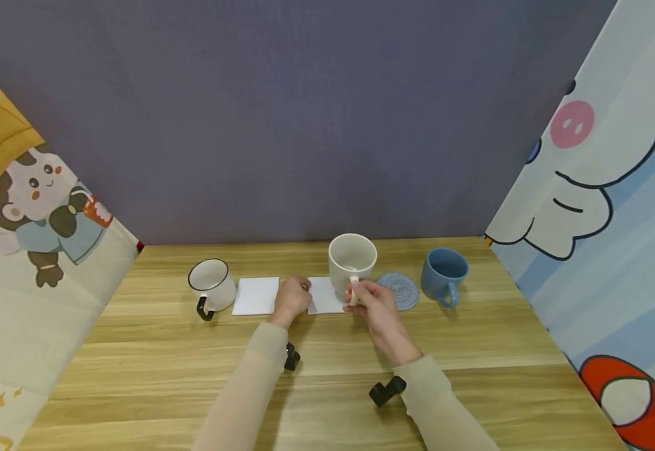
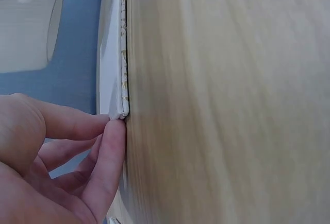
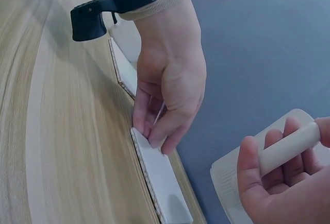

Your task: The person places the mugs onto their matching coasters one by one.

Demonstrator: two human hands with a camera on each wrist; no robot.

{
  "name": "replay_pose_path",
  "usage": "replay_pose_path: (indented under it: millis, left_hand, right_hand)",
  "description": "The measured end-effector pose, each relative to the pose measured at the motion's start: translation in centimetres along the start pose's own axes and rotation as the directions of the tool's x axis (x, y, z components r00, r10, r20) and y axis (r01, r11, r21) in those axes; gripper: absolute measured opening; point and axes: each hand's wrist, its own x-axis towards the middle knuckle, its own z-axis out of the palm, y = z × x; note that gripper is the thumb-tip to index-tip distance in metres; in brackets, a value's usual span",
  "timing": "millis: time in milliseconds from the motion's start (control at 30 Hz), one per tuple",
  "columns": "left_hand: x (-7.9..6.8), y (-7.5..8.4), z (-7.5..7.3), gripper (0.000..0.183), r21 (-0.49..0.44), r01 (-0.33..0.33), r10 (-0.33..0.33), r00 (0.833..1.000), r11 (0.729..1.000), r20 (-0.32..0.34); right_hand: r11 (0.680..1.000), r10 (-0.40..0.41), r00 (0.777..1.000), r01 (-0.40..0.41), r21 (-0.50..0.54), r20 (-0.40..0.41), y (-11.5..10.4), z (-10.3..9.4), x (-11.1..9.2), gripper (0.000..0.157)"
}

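Observation:
My left hand (image 1: 292,299) pinches the left edge of a white square coaster (image 1: 323,297) between thumb and finger. Its thin side carries a gold pattern in the left wrist view, where fingertips meet at the coaster's corner (image 2: 119,108). With my right hand (image 1: 377,311) I grip a white mug (image 1: 352,254) by its handle. The mug is upright, raised over the right part of that coaster, and hides some of it. In the right wrist view, fingers curl round the mug's handle (image 3: 289,149).
Left of my left hand lies a second white square coaster (image 1: 256,296), with a black-rimmed white mug (image 1: 215,285) beside it. To the right are a round grey-blue coaster (image 1: 399,290) and a blue mug (image 1: 443,274). A dark grey panel (image 1: 316,125) stands behind the wooden table (image 1: 327,388).

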Motion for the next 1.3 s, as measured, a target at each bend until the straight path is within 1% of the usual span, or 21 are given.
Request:
replay_pose_path:
  millis: [67, 233, 433, 733, 900, 1033, 1133, 1300]
  left_hand:
    - [0.0, 0.0, 0.0, 0.042, 0.009, -0.013, 0.013, 1.000, 1.000, -0.003]
    - [0.1, -0.1, 0.0, 0.040, 0.015, -0.021, 0.022, 1.000, 1.000, -0.015]
    - [0.4, -0.5, 0.1, 0.037, 0.001, -0.053, 0.053, 0.999, 0.999, -0.007]
    - [0.5, -0.5, 0.1, 0.037, -0.025, -0.043, 0.043, 0.999, 0.999, 0.010]
    - [0.6, -0.5, 0.2, 0.037, -0.028, -0.068, 0.069, 0.998, 0.997, 0.004]
    - [0.5, -0.6, 0.2, 0.037, -0.027, -0.065, 0.066, 0.998, 0.998, 0.016]
    - [0.5, -0.7, 0.3, 0.037, -0.030, -0.051, 0.052, 0.998, 0.998, 0.023]
    - [0.6, -0.7, 0.3, 0.035, -0.040, -0.060, 0.061, 0.998, 0.997, 0.020]
  right_hand:
    - [1.000, 0.000, 1.000, 0.000, -0.003, 0.006, 0.0, 0.2, 0.0, 0.016]
    - [1.000, -0.005, 1.000, 0.005, 0.005, 0.024, 0.2, 0.6, 0.0, 0.016]
    - [1.000, -0.021, 0.999, 0.021, -0.006, 0.029, 0.7, 0.9, 0.3, 0.014]
    - [0.999, -0.028, 0.998, 0.030, -0.029, 0.047, 1.5, 1.1, 0.7, 0.017]
    - [0.999, -0.018, 0.999, 0.020, -0.032, 0.050, 2.0, 1.3, 1.0, 0.016]
    - [0.999, 0.013, 0.999, -0.010, -0.048, 0.047, 2.5, 1.4, 1.0, 0.017]
    - [0.998, 0.036, 0.998, -0.033, -0.059, 0.047, 2.8, 1.5, 1.0, 0.022]
    - [0.996, 0.039, 0.998, -0.035, -0.084, 0.047, 3.3, 1.7, 1.0, 0.029]
